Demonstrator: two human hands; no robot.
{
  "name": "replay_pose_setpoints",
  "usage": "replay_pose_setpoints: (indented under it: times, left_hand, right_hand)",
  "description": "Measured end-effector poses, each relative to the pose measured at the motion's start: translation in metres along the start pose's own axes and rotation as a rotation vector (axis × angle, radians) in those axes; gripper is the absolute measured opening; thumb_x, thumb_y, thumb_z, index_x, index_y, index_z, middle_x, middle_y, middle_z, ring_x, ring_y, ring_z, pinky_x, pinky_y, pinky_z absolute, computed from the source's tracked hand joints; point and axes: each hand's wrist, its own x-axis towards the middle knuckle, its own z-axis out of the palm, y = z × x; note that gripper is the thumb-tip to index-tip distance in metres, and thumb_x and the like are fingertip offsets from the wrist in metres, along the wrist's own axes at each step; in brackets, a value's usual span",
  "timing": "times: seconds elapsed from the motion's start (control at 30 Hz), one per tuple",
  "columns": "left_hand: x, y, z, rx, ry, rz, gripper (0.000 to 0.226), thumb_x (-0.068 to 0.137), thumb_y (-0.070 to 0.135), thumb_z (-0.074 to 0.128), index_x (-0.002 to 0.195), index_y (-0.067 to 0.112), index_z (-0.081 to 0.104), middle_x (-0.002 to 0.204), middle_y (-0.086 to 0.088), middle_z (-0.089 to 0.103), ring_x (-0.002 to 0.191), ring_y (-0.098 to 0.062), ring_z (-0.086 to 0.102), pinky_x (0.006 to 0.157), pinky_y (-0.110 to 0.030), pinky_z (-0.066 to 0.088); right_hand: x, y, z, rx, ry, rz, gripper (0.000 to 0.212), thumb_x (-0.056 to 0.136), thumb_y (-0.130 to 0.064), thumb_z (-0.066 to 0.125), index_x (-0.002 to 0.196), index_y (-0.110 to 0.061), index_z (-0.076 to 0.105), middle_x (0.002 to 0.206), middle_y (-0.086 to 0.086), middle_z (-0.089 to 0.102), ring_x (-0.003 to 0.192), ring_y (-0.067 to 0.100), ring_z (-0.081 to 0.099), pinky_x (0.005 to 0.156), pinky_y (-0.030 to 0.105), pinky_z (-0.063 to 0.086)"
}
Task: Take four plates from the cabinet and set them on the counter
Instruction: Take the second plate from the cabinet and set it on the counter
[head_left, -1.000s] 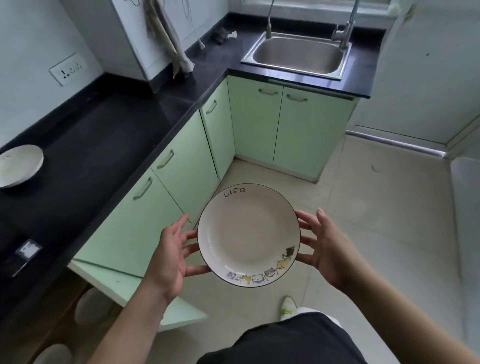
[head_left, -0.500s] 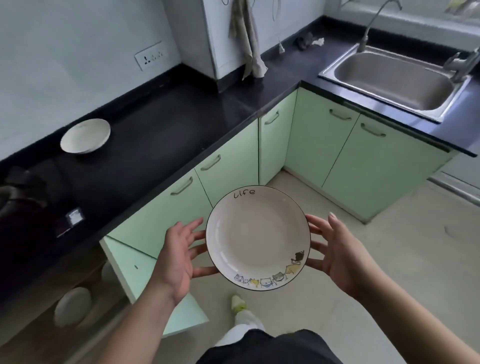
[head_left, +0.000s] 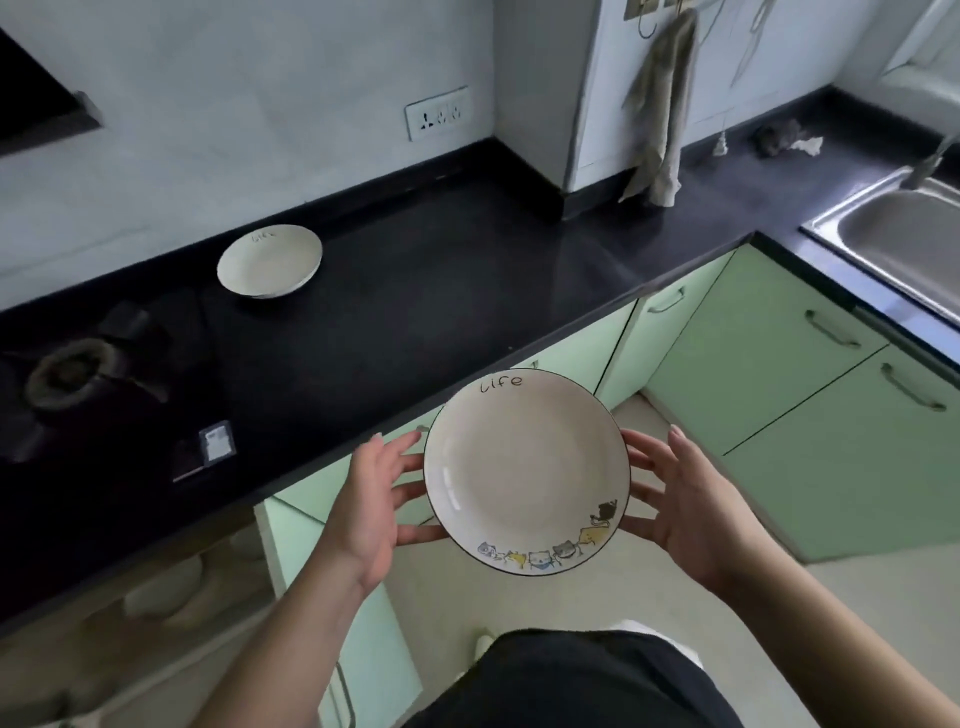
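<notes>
A white plate (head_left: 524, 473) with "life" written on its rim and small cartoon cats along the near edge hangs level in front of the counter edge. My left hand (head_left: 363, 514) and my right hand (head_left: 685, 509) carry it between them, straight spread fingers touching its left and right rim. A second matching plate (head_left: 270, 260) lies on the black counter (head_left: 415, 291) near the wall. Below the counter at lower left, the cabinet stands open, its green door (head_left: 363, 613) swung out. Pale plates (head_left: 161, 587) show dimly inside.
A gas burner (head_left: 67, 374) sits on the counter at the left. A steel sink (head_left: 904, 244) is at the far right. A grey towel (head_left: 660, 114) hangs by the corner, with a wall socket (head_left: 436, 111) to its left. The other green cabinet doors are closed.
My view has swung left toward the counter. The held plate has risen and come nearer the counter edge, both hands still on its rim. The plate on the counter is now near the middle of view.
</notes>
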Motion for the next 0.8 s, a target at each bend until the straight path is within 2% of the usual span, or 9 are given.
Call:
replay_pose_setpoints:
  times: [0.13,0.33,0.5,0.7,0.8]
  left_hand:
    - [0.033,0.017,0.006,-0.015,0.026,-0.014,0.052,0.099,0.052,0.021,0.124,0.031,0.062,0.120,0.002,0.066,0.112,-0.022,0.060,0.063,-0.044,0.057]
    - [0.092,0.042,0.033,-0.005,0.086,-0.020,0.054,0.100,0.051,0.021,0.131,0.027,0.058,0.120,-0.001,0.066,0.112,-0.021,0.060,0.063,-0.045,0.058]
    - [0.130,0.068,0.056,-0.039,0.172,-0.024,0.051,0.100,0.050,0.021,0.129,0.029,0.058,0.120,-0.001,0.067,0.109,-0.022,0.063,0.065,-0.048,0.059]
    - [0.156,0.085,0.058,-0.101,0.297,-0.012,0.052,0.100,0.050,0.023,0.130,0.028,0.059,0.119,0.001,0.066,0.108,-0.021,0.064,0.068,-0.049,0.060]
    - [0.164,0.088,0.046,-0.133,0.354,-0.020,0.052,0.099,0.052,0.024,0.129,0.028,0.059,0.120,0.002,0.066,0.111,-0.021,0.062,0.067,-0.047,0.060]
  right_hand:
    - [0.040,-0.020,0.005,-0.017,0.002,0.014,0.051,0.102,-0.050,0.027,0.125,-0.021,0.062,0.128,0.003,0.061,0.115,0.030,0.059,0.082,0.050,0.055]
    - [0.114,-0.060,0.003,-0.066,-0.031,0.061,0.050,0.101,-0.051,0.028,0.125,-0.023,0.062,0.128,0.002,0.061,0.114,0.028,0.060,0.076,0.046,0.057]
    - [0.169,-0.105,0.010,-0.126,-0.089,0.087,0.047,0.102,-0.051,0.026,0.119,-0.026,0.062,0.128,-0.001,0.060,0.114,0.026,0.060,0.077,0.045,0.056]
    - [0.224,-0.142,0.041,-0.281,-0.181,0.126,0.046,0.102,-0.050,0.024,0.114,-0.027,0.063,0.127,0.002,0.058,0.115,0.028,0.056,0.073,0.041,0.056]
    - [0.244,-0.144,0.064,-0.319,-0.205,0.149,0.047,0.103,-0.049,0.024,0.117,-0.025,0.063,0.126,0.005,0.060,0.115,0.027,0.056,0.078,0.045,0.054]
